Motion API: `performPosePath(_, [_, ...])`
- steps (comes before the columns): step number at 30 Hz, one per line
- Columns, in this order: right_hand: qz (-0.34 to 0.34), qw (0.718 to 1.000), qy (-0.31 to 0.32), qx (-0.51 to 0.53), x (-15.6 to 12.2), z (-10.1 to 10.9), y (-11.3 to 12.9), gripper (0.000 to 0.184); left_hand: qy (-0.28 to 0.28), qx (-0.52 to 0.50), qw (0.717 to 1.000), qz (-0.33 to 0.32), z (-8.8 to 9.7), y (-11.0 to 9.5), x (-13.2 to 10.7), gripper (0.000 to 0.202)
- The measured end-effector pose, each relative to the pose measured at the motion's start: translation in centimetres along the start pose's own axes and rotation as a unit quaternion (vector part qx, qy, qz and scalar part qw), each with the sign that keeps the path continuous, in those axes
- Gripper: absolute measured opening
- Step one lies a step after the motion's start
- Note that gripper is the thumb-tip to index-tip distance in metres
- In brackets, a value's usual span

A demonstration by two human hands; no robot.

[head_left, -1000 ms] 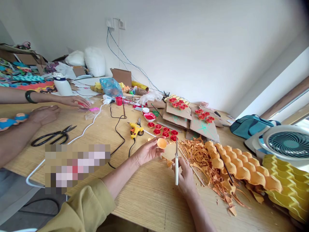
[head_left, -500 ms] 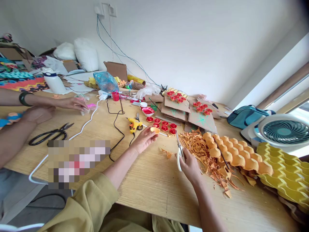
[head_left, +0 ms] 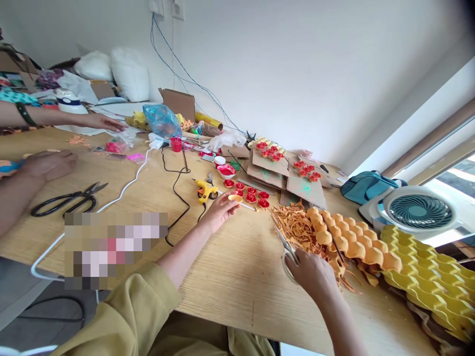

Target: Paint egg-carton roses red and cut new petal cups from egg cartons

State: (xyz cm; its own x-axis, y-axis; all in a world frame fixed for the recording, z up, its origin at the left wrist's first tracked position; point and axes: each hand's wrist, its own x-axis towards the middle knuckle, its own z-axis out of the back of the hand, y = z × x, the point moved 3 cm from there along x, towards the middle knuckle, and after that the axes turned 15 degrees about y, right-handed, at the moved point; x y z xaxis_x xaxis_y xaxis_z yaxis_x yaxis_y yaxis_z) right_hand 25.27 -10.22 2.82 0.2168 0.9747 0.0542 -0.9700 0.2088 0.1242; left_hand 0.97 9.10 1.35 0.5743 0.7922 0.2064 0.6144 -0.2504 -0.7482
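Note:
Between the fingertips of my left hand (head_left: 219,213) is a small orange cup cut from an egg carton (head_left: 235,198). My right hand (head_left: 313,272) grips a pair of scissors (head_left: 286,247) with pale handles, blades pointing away from me beside a heap of orange carton scraps (head_left: 297,222). Just beyond my left hand lie several red carton roses (head_left: 251,198) on the table. A yellow glue gun (head_left: 205,190) rests left of them, and a thin white stick (head_left: 248,206) lies near my fingers.
An orange egg tray (head_left: 349,232) and a yellow one (head_left: 426,277) lie right, before a white fan (head_left: 419,210). Cardboard sheets (head_left: 269,170) carry more roses. Black scissors (head_left: 70,200), a white cable (head_left: 128,185) and a co-worker's hands (head_left: 100,121) are left.
My right hand and the scissors have shifted right toward the scrap heap. Loose scraps that lay left of the scissors are gone from there. The co-worker's far hand has moved back and left.

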Motion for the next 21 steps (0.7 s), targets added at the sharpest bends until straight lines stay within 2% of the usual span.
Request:
performPosePath(3, [0.003,0.997,0.058,-0.043,-0.6,-0.2,-0.5,0.034,0.018,0.013,1.000,0.015,-0.4,0.2,-0.3,0.062])
performPosePath(5, [0.025,0.998,0.060,-0.014,-0.4,-0.3,0.4,0.033,0.030,0.039,0.998,0.025,-0.8,0.3,-0.6,0.063])
performPosePath(9, [0.064,0.991,0.004,0.115,2.0,0.4,3.2,0.039,0.049,0.142,0.989,0.000,-1.5,0.3,-1.1,0.058])
performPosePath(13, [0.116,0.956,-0.072,0.261,4.4,0.7,5.3,0.042,0.077,0.239,0.967,-0.032,-2.1,0.5,-1.2,0.057])
performPosePath(16, [0.117,0.944,-0.092,0.295,5.2,-0.7,5.9,0.042,0.081,0.304,0.948,-0.045,-2.3,0.6,-1.1,0.061])
performPosePath(21, [0.106,0.938,-0.077,0.322,5.5,-3.3,5.9,0.041,0.083,0.365,0.925,-0.055,-2.3,0.7,-1.1,0.057])
